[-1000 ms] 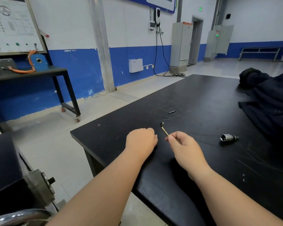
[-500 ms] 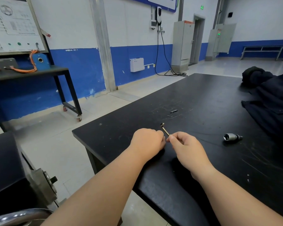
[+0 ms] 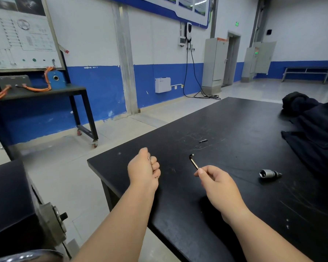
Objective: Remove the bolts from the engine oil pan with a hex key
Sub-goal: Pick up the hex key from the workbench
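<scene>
My right hand (image 3: 215,178) pinches the long arm of a small dark hex key (image 3: 193,162) above the black table (image 3: 225,129); the key's bent end points up and away from me. My left hand (image 3: 144,167) is closed in a fist over the table's near left corner, and a small silvery piece (image 3: 149,158), perhaps a bolt, peeks out between its fingers. Part of a metal machine housing with a round flange (image 3: 53,224) shows at the lower left; no oil pan can be made out.
A silver socket bit (image 3: 269,174) lies on the table right of my right hand. A small dark scrap (image 3: 203,141) lies farther back. Dark clothing (image 3: 314,129) is heaped on the table's right side. A wheeled bench (image 3: 45,91) with orange cables stands by the wall.
My hands were touching at the hex key; now they have drawn apart. The left fist moved left and lifted, showing a small silvery piece. The right hand keeps the key.
</scene>
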Action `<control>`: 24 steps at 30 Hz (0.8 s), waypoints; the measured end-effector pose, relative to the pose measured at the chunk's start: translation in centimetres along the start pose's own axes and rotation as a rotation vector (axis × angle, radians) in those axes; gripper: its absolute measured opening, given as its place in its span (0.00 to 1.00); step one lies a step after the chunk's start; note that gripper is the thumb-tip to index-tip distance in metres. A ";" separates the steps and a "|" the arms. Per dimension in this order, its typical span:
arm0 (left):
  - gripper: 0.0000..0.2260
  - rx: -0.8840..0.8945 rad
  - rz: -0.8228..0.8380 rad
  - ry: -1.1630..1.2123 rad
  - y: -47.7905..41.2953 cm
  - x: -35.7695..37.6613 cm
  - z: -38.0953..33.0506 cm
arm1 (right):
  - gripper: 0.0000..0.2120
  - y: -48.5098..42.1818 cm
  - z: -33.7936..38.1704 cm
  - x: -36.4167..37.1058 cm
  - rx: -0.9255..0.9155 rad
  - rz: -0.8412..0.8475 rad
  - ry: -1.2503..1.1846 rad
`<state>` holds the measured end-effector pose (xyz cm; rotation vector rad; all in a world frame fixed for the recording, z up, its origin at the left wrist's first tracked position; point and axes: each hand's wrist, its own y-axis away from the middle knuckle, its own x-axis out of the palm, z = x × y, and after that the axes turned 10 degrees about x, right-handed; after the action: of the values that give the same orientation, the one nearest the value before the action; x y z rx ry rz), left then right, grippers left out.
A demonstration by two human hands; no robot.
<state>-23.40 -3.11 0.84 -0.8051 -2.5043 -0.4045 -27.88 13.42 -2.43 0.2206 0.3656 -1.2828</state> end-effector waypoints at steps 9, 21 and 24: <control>0.14 -0.460 0.041 0.597 9.0 -5.9 -5.1 | 0.11 2.0 1.4 0.0 -0.063 -0.018 -0.064; 0.12 -0.347 0.059 0.661 23.6 -16.7 -14.3 | 0.10 27.3 12.3 5.3 -0.226 0.612 -0.532; 0.17 -0.252 0.043 0.716 27.3 -20.0 -15.9 | 0.12 32.9 14.0 6.0 -0.280 0.739 -0.488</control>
<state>13.00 2.39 7.40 -0.6506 -1.7875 -0.8374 7.17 12.09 6.81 -0.1894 0.0239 -0.5147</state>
